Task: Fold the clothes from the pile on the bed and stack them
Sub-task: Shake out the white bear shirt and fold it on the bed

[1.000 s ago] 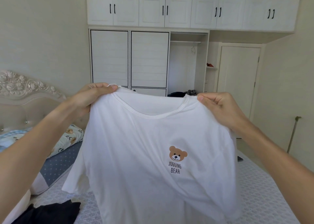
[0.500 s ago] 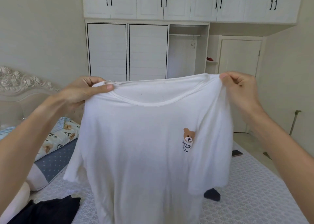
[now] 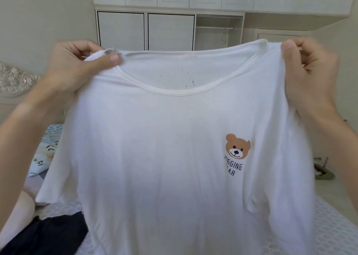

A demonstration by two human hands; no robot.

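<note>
Wardrobe (image 3: 170, 32) nearer, T-shirt (image 3: 164, 158) squarer

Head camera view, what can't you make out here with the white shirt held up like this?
- Bed: mostly hidden behind the white T-shirt, so any folded stack cannot be seen.
- T-shirt hem: cut off by the bottom edge.
- Chest print: first letters lost in a fabric fold.
- Dark garment: cut off at the bottom left; type unclear.
- Right hand: motion-blurred, finger detail soft; left hand is sharper.
</note>
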